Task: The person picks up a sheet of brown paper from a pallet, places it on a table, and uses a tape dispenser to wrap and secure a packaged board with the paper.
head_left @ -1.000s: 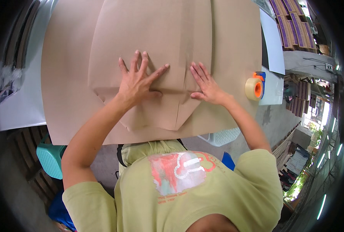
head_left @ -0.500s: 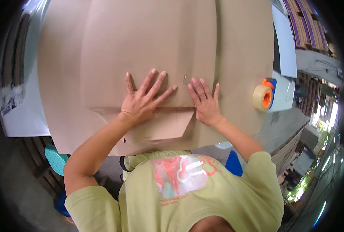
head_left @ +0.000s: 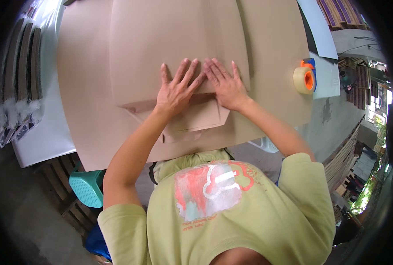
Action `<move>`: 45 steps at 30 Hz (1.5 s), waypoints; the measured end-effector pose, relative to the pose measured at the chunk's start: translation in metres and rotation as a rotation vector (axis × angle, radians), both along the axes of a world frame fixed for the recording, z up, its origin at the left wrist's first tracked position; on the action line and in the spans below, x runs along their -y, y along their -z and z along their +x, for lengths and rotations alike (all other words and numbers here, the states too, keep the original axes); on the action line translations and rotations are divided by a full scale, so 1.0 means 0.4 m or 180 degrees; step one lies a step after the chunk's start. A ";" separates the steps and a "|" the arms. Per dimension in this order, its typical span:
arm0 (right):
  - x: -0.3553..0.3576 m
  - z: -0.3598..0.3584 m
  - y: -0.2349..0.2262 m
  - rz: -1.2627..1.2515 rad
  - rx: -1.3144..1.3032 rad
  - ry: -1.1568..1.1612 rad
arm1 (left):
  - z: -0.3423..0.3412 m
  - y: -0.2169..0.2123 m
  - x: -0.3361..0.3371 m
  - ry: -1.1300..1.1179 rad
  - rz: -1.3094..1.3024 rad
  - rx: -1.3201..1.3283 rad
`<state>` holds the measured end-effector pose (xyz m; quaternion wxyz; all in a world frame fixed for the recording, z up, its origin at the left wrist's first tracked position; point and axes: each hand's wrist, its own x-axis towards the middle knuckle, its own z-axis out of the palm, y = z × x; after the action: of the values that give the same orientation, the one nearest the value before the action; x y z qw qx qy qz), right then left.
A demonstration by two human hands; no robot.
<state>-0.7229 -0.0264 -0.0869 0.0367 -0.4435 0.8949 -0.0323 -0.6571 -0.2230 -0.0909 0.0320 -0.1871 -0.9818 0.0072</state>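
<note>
A wide sheet of brown paper or thin card (head_left: pixel 276 53) covers the table, with a flat brown-wrapped package (head_left: pixel 170 39) on top. At the package's near edge, a folded flap (head_left: pixel 196 118) with slanted sides sticks out towards me. My left hand (head_left: pixel 177 93) lies on the package just above this fold, fingers spread and palm down. Beside it, my right hand (head_left: pixel 227 88) rests flat near the package's near right corner, its fingers leaning left. The fingertips of the right hand almost meet the left thumb. Neither hand holds anything.
A tape dispenser with a clear roll (head_left: pixel 304 80) sits at the sheet's right edge. Light blue sheets (head_left: pixel 319 31) lie at the far right. Plastic-wrapped stacked panels (head_left: pixel 17 75) stand at the left. A green stool (head_left: pixel 87 187) is below the table's left side.
My right hand has shifted left across the package, closer to my left hand. The whole view has moved, so the package and tape appear higher in it. Both hands stay flat.
</note>
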 end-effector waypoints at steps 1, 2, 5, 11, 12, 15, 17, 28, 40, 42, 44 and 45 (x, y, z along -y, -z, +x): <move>0.003 0.009 -0.005 0.0156 -0.0005 0.0057 | 0.002 0.000 0.016 0.0062 -0.0175 -0.0029; 0.007 0.017 -0.009 0.0312 -0.0007 0.0109 | 0.025 0.001 0.093 0.0293 0.0365 0.0102; -0.002 0.039 -0.001 0.0464 -0.0046 0.0241 | 0.131 -0.012 0.321 -0.0275 0.0402 0.0302; 0.007 0.059 -0.005 0.0274 -0.0247 0.0204 | 0.177 0.026 0.280 -0.0714 0.0119 -0.0041; 0.007 0.061 -0.003 0.0253 -0.0304 0.0254 | 0.168 0.020 0.263 -0.0751 0.0133 -0.0050; 0.012 0.041 -0.004 0.0144 -0.0484 0.0302 | 0.106 -0.049 0.155 -0.0758 0.0970 0.0678; 0.008 0.041 -0.001 0.0145 -0.0527 0.0283 | 0.060 -0.054 0.055 -0.0203 0.0736 -0.0007; -0.007 0.044 0.018 -0.0300 -0.0638 0.0368 | -0.032 0.009 -0.084 -0.0239 0.0322 0.0047; -0.195 0.029 0.051 -0.0452 -0.0068 0.0653 | -0.048 -0.033 -0.112 -0.0342 0.0591 0.0552; -0.196 0.026 0.061 -0.0585 -0.0274 0.0551 | -0.031 -0.026 -0.114 -0.0333 0.0501 0.0482; -0.196 0.028 0.065 -0.0598 -0.0243 0.0634 | -0.032 -0.013 -0.112 -0.0323 0.0448 0.0412; -0.189 0.031 0.064 -0.0630 -0.0227 0.0633 | -0.030 -0.008 -0.108 -0.0340 0.0421 0.0390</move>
<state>-0.7105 0.0490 -0.1125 -0.0424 -0.3549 0.9277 -0.1081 -0.6689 -0.1798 -0.0875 -0.0164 -0.1320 -0.9888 -0.0675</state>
